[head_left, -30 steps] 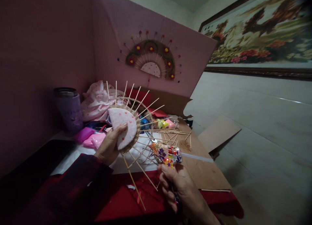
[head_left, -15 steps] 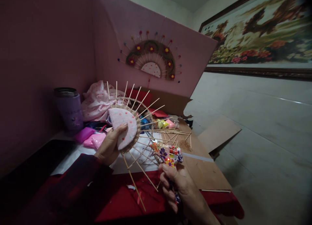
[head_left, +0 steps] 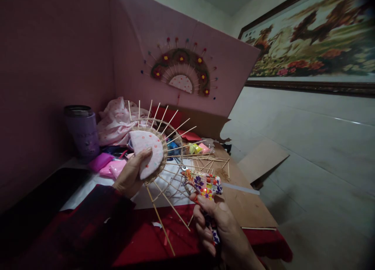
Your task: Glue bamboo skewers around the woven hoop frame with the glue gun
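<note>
My left hand [head_left: 131, 174] grips a half-round fan frame [head_left: 150, 151] by its pale, spotted cloth centre, thumb on the front face. Twine edges the cloth, thin sticks fan outward from it, and a cord arc crosses them farther out. In my right hand [head_left: 216, 219] is a floral-patterned glue gun [head_left: 205, 184], its small light glowing and its handle inside my fingers. The gun's nozzle points left, close to the cord arc and the lower right sticks; whether it touches them I cannot tell.
A finished-looking fan decoration [head_left: 181, 67] is on the pink board behind. Loose sticks [head_left: 206, 158] lie on cardboard [head_left: 249, 207] at right. A purple tumbler [head_left: 82, 133], crumpled spotted cloth [head_left: 120, 121] and pink packets [head_left: 113, 168] stand or lie at left, over a red tablecloth [head_left: 140, 235].
The glue gun in my right hand has shifted slightly right. The fan frame in my left hand has dipped a little, with the hold unchanged.
</note>
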Demonstrator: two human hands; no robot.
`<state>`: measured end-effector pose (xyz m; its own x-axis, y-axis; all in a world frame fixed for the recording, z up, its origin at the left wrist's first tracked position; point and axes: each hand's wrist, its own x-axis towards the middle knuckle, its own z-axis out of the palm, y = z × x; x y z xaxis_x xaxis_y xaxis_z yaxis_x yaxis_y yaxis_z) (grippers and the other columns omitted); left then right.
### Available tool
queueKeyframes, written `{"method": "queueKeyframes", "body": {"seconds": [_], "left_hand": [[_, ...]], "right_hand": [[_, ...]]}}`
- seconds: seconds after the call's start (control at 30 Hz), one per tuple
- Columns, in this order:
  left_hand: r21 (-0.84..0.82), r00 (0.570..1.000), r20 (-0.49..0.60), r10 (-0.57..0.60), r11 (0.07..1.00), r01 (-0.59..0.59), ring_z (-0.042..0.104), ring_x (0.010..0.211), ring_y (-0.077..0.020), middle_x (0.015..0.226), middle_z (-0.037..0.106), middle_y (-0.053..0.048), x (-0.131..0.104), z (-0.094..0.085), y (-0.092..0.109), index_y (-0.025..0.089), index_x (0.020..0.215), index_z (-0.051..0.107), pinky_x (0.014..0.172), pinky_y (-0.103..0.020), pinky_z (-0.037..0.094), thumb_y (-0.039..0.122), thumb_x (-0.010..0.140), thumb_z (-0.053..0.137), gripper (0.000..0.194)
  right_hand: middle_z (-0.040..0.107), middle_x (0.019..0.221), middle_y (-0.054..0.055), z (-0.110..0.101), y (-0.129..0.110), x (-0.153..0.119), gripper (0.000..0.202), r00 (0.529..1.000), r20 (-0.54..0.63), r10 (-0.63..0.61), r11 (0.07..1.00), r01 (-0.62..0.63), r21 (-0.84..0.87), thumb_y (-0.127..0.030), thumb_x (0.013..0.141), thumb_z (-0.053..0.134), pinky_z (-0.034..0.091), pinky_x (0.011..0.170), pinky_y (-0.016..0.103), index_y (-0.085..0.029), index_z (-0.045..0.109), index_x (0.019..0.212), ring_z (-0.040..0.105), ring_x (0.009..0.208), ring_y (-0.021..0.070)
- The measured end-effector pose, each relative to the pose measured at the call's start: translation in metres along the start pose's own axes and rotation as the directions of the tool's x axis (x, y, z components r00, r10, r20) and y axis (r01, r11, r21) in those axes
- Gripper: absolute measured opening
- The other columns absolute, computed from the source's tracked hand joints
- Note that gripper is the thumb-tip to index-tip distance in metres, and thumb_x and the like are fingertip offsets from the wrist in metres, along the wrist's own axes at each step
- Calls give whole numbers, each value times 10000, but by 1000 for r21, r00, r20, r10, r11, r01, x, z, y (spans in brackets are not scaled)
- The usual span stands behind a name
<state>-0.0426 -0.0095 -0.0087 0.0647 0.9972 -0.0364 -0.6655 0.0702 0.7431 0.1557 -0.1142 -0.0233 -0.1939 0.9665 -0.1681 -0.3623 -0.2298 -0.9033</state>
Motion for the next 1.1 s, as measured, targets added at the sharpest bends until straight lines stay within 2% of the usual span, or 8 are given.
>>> {"method": "queueKeyframes", "body": {"seconds": [0.27, 0.37, 0.43, 0.53, 0.6, 0.73, 1.0, 1.1], "left_hand": [[12, 999, -49, -23, 1000, 23, 661, 622, -167, 787, 704, -107, 1, 2, -1, 71, 954, 627, 605, -282, 577, 150, 747, 597, 223], [26, 995, -90, -35, 999, 38, 663, 582, -175, 737, 708, -113, 2, 3, 1, 57, 941, 628, 531, -262, 567, 139, 756, 578, 209], [20, 994, -109, -29, 999, 31, 671, 592, -186, 740, 712, -109, 1, 5, 3, 66, 934, 628, 523, -270, 570, 136, 761, 569, 196], [-20, 994, -107, 8, 1000, -10, 678, 612, -186, 765, 720, -97, 0, 6, 6, 80, 930, 631, 549, -285, 580, 135, 770, 557, 185], [-63, 994, -105, 21, 998, -28, 678, 608, -175, 754, 721, -88, 0, 6, 8, 80, 933, 632, 568, -277, 581, 128, 777, 543, 186], [-117, 995, -90, 39, 992, -49, 677, 612, -159, 735, 722, -80, 0, 5, 9, 77, 940, 634, 594, -257, 579, 111, 785, 518, 196], [-61, 996, -60, 64, 996, -68, 685, 756, -193, 906, 716, -122, -3, 7, 7, 75, 1054, 614, 665, -284, 578, 125, 782, 527, 290], [-51, 998, -40, 58, 997, -60, 682, 791, -212, 948, 706, -140, -3, 7, 6, 71, 1049, 614, 676, -307, 579, 143, 787, 533, 284]], "right_hand": [[427, 554, -66, -1, -20, -7, 226, 977, 82, -195, 978, 187, 89, -407, 828, 524, 273, 246, 120, -193, 543, 897, 261, 341, 25], [421, 567, -57, -22, -41, 1, 239, 890, -75, -450, 893, 445, -69, -430, 789, 563, 286, 275, 147, -197, 530, 833, 317, 369, 48], [450, 596, -35, -48, -52, 12, 299, 780, -216, -587, 787, 488, -377, -470, 766, 574, 340, 335, 189, -180, 537, 829, 376, 413, 74], [549, 665, 19, -93, -55, 32, 376, 676, -361, -643, 523, 43, -851, -508, 782, 526, 374, 437, 243, -175, 551, 955, 482, 505, 138], [619, 776, 73, -117, -50, 45, 387, 725, -371, -580, 291, -241, -926, -467, 852, 405, 394, 536, 276, -177, 535, 1073, 566, 645, 195], [627, 1042, 129, -139, -37, 62, 374, 781, -297, -550, -115, -423, -899, -345, 907, 310, 390, 706, 299, -180, 547, 1145, 586, 910, 232], [599, 1044, 171, -127, -32, 65, 352, 752, -248, -611, -235, -472, -850, -253, 869, 436, 368, 812, 404, -150, 583, 1171, 520, 1009, 317], [599, 1026, 131, -94, -32, 48, 278, 631, -54, -774, -113, -222, -968, -228, 855, 465, 385, 834, 376, -156, 612, 1079, 526, 982, 270]]}}
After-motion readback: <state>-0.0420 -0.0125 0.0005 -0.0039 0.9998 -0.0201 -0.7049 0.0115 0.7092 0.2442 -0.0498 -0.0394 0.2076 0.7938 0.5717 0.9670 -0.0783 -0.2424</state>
